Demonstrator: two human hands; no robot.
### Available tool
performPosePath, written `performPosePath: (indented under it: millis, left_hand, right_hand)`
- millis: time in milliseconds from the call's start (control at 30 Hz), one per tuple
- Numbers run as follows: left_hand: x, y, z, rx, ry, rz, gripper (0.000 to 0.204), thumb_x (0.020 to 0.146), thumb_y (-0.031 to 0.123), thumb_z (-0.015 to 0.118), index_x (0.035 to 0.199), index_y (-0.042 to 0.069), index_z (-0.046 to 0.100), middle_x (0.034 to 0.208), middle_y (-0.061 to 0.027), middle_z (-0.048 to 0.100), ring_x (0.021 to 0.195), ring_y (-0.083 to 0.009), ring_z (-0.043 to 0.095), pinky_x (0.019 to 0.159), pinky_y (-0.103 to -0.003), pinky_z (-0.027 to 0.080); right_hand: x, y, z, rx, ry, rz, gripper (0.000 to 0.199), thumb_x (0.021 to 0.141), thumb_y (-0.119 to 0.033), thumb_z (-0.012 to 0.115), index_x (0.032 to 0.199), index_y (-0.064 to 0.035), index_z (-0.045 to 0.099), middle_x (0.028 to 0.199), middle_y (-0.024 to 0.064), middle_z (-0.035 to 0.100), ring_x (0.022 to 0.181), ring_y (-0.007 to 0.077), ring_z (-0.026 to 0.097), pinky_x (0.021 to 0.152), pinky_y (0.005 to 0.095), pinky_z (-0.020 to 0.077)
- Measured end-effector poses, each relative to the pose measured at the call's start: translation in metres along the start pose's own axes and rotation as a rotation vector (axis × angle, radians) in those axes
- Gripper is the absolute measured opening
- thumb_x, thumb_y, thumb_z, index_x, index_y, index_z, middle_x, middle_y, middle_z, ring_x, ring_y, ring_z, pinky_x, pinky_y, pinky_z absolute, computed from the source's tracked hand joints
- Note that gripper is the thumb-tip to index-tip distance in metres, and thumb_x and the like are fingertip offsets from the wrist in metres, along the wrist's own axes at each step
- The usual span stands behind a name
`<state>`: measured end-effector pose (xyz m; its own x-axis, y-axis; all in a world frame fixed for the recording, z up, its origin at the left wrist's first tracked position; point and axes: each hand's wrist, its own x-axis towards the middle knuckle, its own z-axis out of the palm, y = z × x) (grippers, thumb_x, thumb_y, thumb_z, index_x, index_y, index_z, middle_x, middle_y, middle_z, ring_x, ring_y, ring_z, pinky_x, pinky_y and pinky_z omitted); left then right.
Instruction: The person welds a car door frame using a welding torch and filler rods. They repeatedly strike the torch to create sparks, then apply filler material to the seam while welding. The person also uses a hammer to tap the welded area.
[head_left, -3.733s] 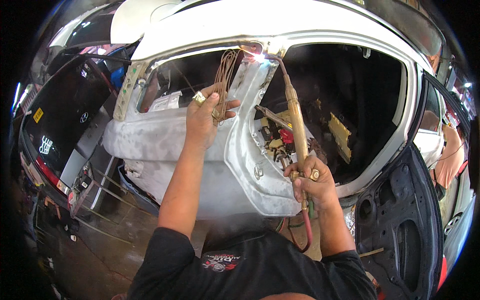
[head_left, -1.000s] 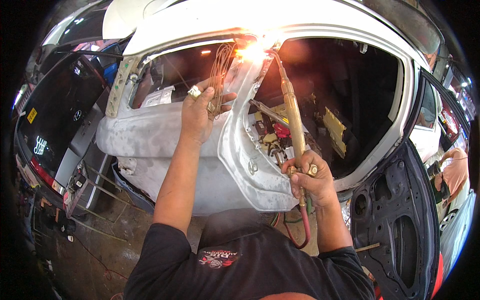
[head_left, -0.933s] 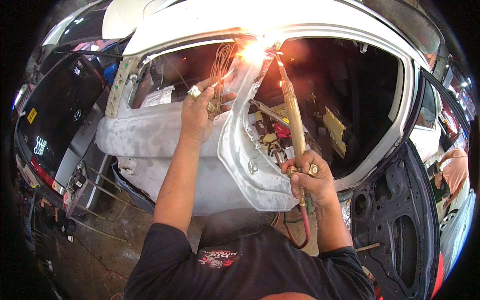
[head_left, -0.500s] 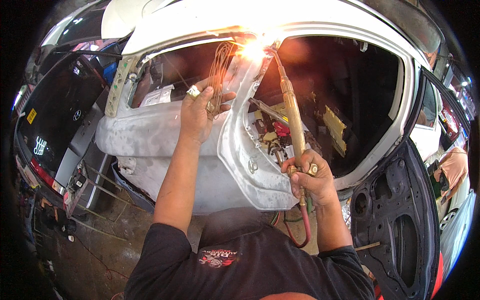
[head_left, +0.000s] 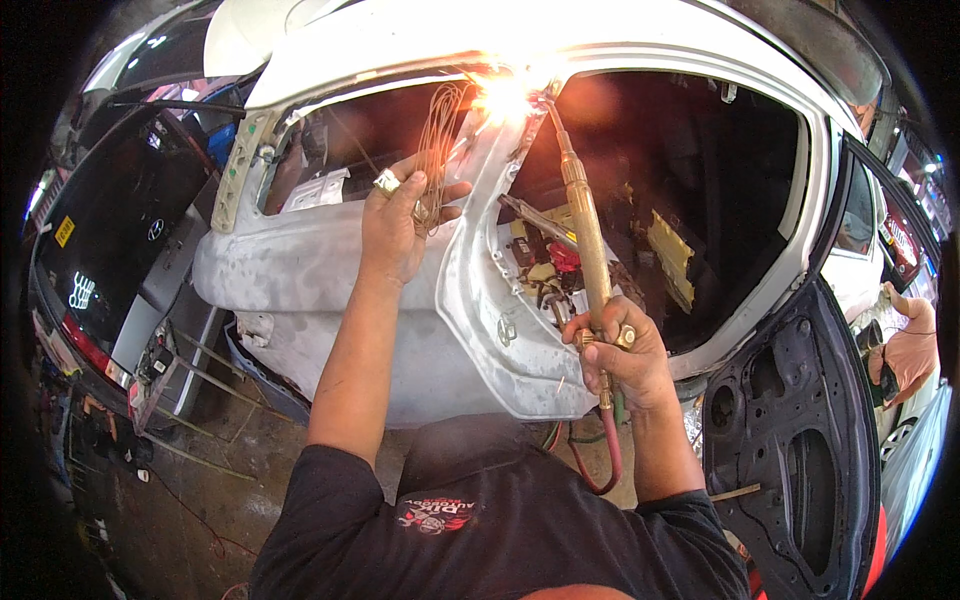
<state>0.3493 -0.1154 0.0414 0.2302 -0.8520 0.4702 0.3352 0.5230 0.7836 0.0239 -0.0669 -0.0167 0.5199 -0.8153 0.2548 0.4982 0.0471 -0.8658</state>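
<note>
My right hand is closed round the valve end of a brass gas welding torch. The torch points up, its tip at a bright flame on the upper end of the bare metal pillar, just under the roof edge. In my left hand is a coil of thin copper-coloured wire, pinched between thumb and fingers. Its upper loops reach close to the glare, which hides the joint itself. A ring sits on a left finger. Red and green hoses hang below the torch.
The white car body spans the view, with window and door openings. Inside lie loose tools and parts. A dark stripped door stands at right. A metal stand and a dark tailgate are left. Another person is at far right.
The flame's glare has grown and sparks spread a little more to the left. Both my hands stay nearly still. The person at far right has shifted posture.
</note>
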Motion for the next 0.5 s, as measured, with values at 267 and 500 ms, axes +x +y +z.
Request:
performPosePath:
  millis: [267,500]
  left_hand:
    - [0.0017,-0.0023,-0.0012,-0.005,0.004,0.003,0.033,0.106,0.017,0.057,0.135,0.001,0.06,0.114,-0.0099,0.072,0.104,-0.0323,0.075,0.075,-0.035,0.066]
    - [0.0018,-0.0042,-0.0044,-0.012,-0.002,0.004,0.032,0.106,0.018,0.058,0.134,0.002,0.059,0.12,-0.0121,0.071,0.104,-0.0319,0.075,0.077,-0.037,0.065]
  right_hand:
    - [0.0003,0.0,0.0006,-0.004,-0.01,-0.001,0.03,0.086,0.004,0.075,0.09,-0.012,0.049,0.101,0.0251,0.068,0.053,0.0107,0.061,0.045,0.0229,0.0499]
    - [0.0006,-0.0002,0.0014,-0.006,-0.008,-0.002,0.03,0.086,0.004,0.075,0.09,-0.0121,0.05,0.101,0.0254,0.068,0.053,0.0107,0.061,0.045,0.023,0.0502]
